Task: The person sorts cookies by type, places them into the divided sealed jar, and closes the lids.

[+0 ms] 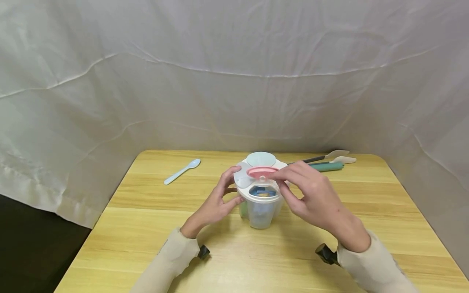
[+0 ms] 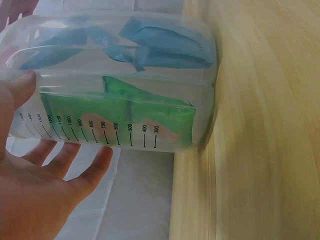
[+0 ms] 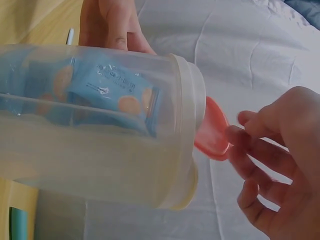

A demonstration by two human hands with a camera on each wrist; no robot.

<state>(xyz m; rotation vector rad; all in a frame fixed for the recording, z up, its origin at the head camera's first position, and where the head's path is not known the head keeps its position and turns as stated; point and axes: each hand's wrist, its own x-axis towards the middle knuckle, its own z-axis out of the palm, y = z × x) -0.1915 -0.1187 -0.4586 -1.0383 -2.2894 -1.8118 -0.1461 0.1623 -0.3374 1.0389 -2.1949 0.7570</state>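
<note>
A clear multi-compartment container [image 1: 261, 213] stands upright on the table, with a white lid [image 1: 243, 191]. Its pink flap [image 1: 261, 172] is raised, leaving an opening where blue packets [image 1: 263, 191] show. My left hand [image 1: 220, 199] holds the container's left side, thumb and fingers spread around it. Behind the wall, the left wrist view shows green packets [image 2: 120, 115] and printed measuring marks. My right hand [image 1: 311, 191] pinches the edge of the pink flap, its fingertips [image 3: 234, 135] at the rim. A pale blue flap [image 1: 261, 159] and a greyish flap [image 1: 242, 176] lie down.
On the left of the wooden table [image 1: 146, 228] lies a light blue spoon [image 1: 182, 171]. Several utensils with pale heads [image 1: 337, 154] and a green handle [image 1: 327, 166] lie at the back right. A grey-white cloth [image 1: 220, 81] hangs behind and at both sides.
</note>
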